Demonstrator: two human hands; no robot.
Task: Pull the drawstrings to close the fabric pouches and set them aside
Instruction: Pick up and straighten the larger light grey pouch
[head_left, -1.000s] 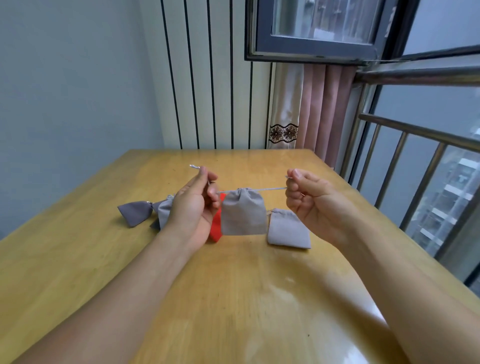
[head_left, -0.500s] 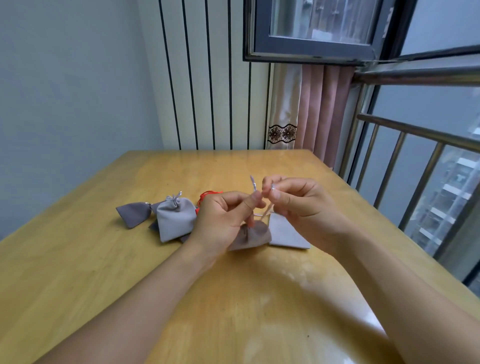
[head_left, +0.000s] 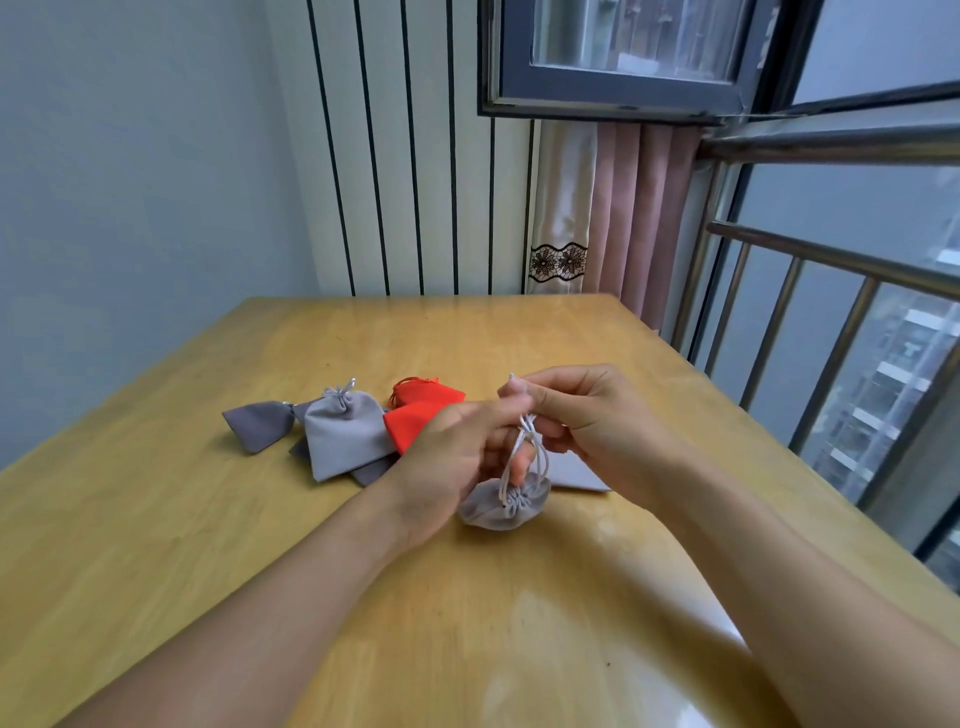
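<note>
Pouch pile (head_left: 337, 431) blocks left; bare table (head_left: 519, 623) near side passable.

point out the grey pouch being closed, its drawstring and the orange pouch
grey pouch (head_left: 498, 512), head view, on its gathered body.
drawstring (head_left: 511, 462), head view, on the taut cord above the pouch.
orange pouch (head_left: 410, 423), head view, on its flat front.

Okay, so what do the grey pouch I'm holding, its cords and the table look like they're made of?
Grey pouch: soft matte fabric, maybe velvet or suede-like; it gathers into fine puckers at the cinched mouth and shows no shine.
Cords: thin pale round string, probably woven; too small to tell the weave.
Table: wood or wood-look laminate, glossy finish; grain lines and bright window reflections show.
</note>
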